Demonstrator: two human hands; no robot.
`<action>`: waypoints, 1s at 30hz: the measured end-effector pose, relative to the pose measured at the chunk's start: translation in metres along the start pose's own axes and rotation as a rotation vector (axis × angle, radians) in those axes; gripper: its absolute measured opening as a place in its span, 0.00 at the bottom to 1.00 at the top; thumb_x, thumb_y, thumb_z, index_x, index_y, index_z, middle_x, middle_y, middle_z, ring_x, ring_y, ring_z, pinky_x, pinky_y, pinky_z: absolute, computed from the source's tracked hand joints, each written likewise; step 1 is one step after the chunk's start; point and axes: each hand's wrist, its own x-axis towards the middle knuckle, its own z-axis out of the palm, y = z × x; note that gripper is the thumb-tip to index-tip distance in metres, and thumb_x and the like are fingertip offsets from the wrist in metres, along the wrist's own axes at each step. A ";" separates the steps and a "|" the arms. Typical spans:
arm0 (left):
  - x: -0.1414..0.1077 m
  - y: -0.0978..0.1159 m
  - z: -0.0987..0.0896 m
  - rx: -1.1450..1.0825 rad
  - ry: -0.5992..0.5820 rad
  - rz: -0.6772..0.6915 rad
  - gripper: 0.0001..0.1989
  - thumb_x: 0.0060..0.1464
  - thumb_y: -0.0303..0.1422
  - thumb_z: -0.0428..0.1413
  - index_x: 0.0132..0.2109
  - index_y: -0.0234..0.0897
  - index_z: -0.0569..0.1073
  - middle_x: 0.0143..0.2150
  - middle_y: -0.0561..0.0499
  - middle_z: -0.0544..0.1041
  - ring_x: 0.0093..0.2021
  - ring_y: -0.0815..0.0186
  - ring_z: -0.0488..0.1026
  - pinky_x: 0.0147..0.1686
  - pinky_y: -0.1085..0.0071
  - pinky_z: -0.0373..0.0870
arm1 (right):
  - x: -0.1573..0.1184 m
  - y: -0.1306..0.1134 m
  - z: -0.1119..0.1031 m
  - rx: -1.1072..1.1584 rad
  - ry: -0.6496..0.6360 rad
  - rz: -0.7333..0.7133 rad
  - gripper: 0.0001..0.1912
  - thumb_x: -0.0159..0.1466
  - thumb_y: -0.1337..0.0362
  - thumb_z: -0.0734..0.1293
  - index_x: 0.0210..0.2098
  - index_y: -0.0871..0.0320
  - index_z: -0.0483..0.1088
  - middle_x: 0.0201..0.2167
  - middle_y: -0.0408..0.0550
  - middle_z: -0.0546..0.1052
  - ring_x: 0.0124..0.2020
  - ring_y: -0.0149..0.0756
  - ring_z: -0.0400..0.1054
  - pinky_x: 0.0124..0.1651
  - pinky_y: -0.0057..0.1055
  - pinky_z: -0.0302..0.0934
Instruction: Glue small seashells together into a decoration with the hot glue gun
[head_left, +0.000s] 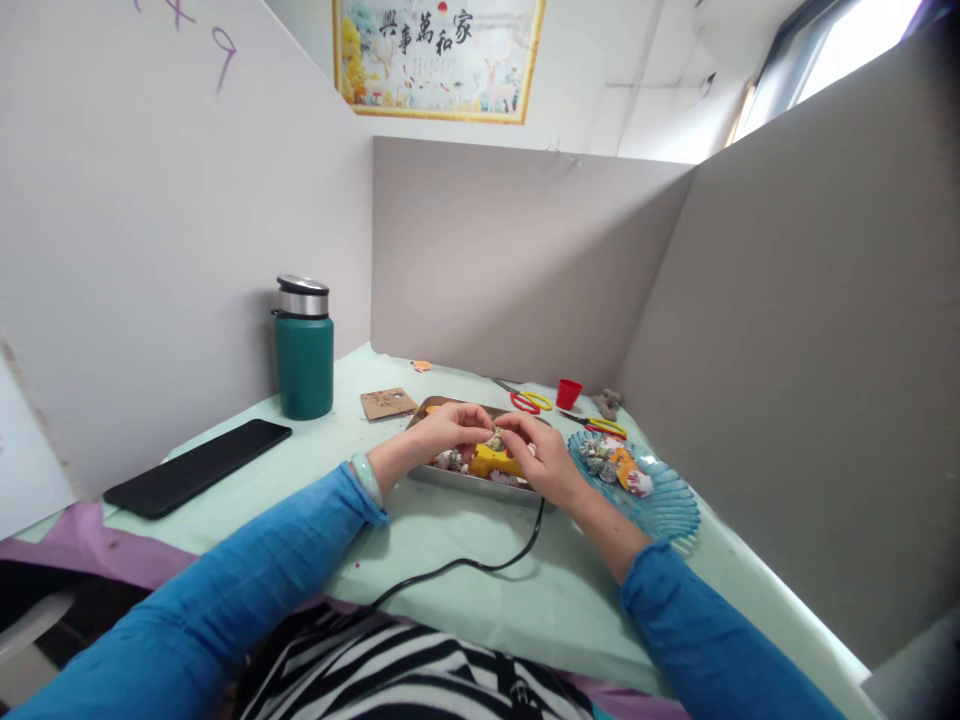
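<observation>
Surface (pixel 450 530), pale green, one; metal tray (pixel 480 486), shallow, upon it, beside a blue scalloped plate (pixel 671 505); left hand (pixel 442 432) and right hand (pixel 549 458), over the tray, thumbs and forefingers pinched nearly together; yellow object (pixel 492 462), one, in the tray below; pale piece (pixel 496 439), small, one, held between both hands' fingertips

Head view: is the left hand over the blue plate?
No, the left hand is over the metal tray, while the blue plate sits off to the right, past the right hand.
</observation>
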 end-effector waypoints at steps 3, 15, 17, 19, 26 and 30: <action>0.001 -0.001 0.000 0.001 0.003 -0.003 0.16 0.46 0.40 0.59 0.35 0.32 0.69 0.20 0.55 0.68 0.18 0.74 0.67 0.19 0.78 0.60 | 0.000 0.000 0.000 0.000 -0.001 -0.009 0.10 0.65 0.63 0.58 0.41 0.58 0.68 0.34 0.46 0.74 0.31 0.31 0.65 0.36 0.27 0.58; 0.000 0.000 0.000 0.025 0.009 -0.003 0.15 0.49 0.41 0.57 0.36 0.32 0.69 0.17 0.56 0.66 0.18 0.73 0.66 0.21 0.78 0.61 | 0.000 0.000 0.002 -0.023 0.020 0.051 0.11 0.65 0.61 0.57 0.42 0.56 0.68 0.34 0.46 0.74 0.32 0.32 0.66 0.35 0.28 0.58; 0.000 0.000 0.000 0.027 0.011 0.000 0.15 0.49 0.41 0.57 0.36 0.32 0.69 0.17 0.56 0.66 0.19 0.73 0.67 0.20 0.78 0.61 | 0.000 0.000 0.002 -0.021 0.013 0.050 0.11 0.65 0.61 0.57 0.42 0.56 0.68 0.34 0.45 0.73 0.32 0.32 0.66 0.35 0.28 0.58; 0.000 0.000 0.000 0.030 0.021 0.001 0.16 0.48 0.41 0.58 0.36 0.32 0.69 0.17 0.56 0.66 0.19 0.72 0.67 0.20 0.78 0.60 | 0.000 -0.001 0.002 -0.019 0.007 0.047 0.11 0.65 0.62 0.57 0.42 0.56 0.68 0.34 0.45 0.73 0.31 0.31 0.66 0.35 0.28 0.58; 0.000 0.000 0.000 0.025 0.018 -0.004 0.16 0.48 0.42 0.58 0.36 0.31 0.69 0.16 0.56 0.66 0.18 0.72 0.67 0.20 0.78 0.61 | 0.000 -0.001 0.001 -0.019 0.002 0.038 0.11 0.65 0.62 0.58 0.42 0.57 0.68 0.33 0.45 0.73 0.30 0.31 0.65 0.34 0.27 0.57; -0.001 -0.001 -0.001 0.035 0.019 -0.004 0.16 0.48 0.42 0.58 0.36 0.32 0.69 0.16 0.56 0.67 0.18 0.72 0.67 0.21 0.77 0.61 | 0.000 -0.002 0.001 -0.017 -0.003 0.020 0.10 0.65 0.62 0.57 0.41 0.57 0.68 0.32 0.45 0.73 0.30 0.31 0.64 0.34 0.27 0.57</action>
